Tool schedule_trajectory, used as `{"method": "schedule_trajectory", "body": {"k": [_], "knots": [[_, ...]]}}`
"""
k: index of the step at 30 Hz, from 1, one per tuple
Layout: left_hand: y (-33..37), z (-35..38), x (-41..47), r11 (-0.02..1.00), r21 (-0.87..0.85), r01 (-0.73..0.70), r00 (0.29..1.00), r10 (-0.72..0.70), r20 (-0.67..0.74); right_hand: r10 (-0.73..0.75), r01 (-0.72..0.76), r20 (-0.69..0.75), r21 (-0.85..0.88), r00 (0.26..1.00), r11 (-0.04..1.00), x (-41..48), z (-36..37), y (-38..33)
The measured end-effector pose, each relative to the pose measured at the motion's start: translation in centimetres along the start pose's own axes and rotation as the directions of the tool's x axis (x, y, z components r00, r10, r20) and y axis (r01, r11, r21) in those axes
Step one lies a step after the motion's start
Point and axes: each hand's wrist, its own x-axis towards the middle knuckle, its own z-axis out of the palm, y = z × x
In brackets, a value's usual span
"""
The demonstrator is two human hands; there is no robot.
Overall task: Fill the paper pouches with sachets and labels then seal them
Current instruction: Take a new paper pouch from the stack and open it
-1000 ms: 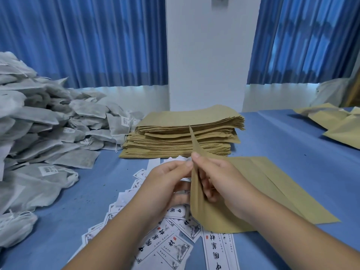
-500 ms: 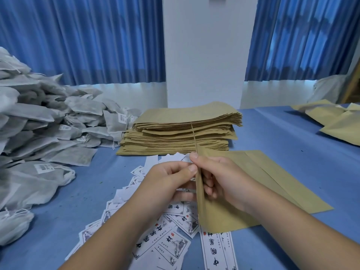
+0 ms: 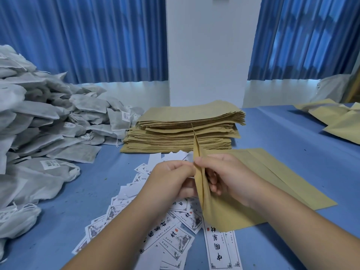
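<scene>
Kraft-brown flat paper pouch (image 3: 220,215) is held on edge at centre of view, above the blue-covered table (image 3: 292,133). Its top corner points up in front of the stack behind it. The open edge faces the camera, and two paper layers show with a narrow slit between them.

Left hand (image 3: 171,178): thumb and forefinger pinch the left layer high on the edge, with the other fingers curled below. Right hand (image 3: 228,172): the thumb tip meets the left thumb at the same spot and pinches the right layer. Its remaining fingers are curled against the pouch's right face. Cannot tell whether any finger reaches inside.

The pouch's lower end comes down onto the scattered white printed paper labels (image 3: 175,236). These lie overlapping under both forearms and carry black characters and bordered frames.

Just behind the hands sits a tall stack of flat kraft paper pouches (image 3: 185,129) with uneven edges. To the right of the hands, a loose flat kraft pouch (image 3: 272,172) lies on the cloth, partly under the held one.

At left is a big heap of grey-white fabric sachets (image 3: 39,123). Some have drawstrings and small barcode stickers, and the heap reaches the stack's left side.

At far right, a few more kraft pouches (image 3: 341,117) lie loosely near the table edge.

Background: blue curtains (image 3: 87,36) on either side of a white wall column (image 3: 206,45).
</scene>
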Motion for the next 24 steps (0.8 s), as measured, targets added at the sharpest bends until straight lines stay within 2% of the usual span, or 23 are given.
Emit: {"method": "schedule_trajectory", "body": {"k": [4,7,15,24], "knots": [[0.0,0.4,0.2,0.999,0.017,0.039,0.999,-0.039,0.005,-0.054,0.053,-0.012,-0.09,0.998,0.995,-0.1,-0.1,-0.3],[-0.2,0.5,0.2,0.999,0.027,0.038,0.999,-0.038,0.017,-0.103,0.106,0.031,-0.108,0.994,0.988,-0.2,-0.4,-0.6],[0.1,0.3,-0.2,0.995,0.022,0.092,0.963,-0.095,0.254,-0.091,0.091,0.275,0.014,0.957,0.996,-0.4,-2.1,-1.1],[-0.1,0.6,-0.2,0.992,-0.065,0.105,0.953,-0.082,0.291,-0.092,0.063,0.264,0.118,0.96,0.991,-0.7,-2.5,-1.0]]}}
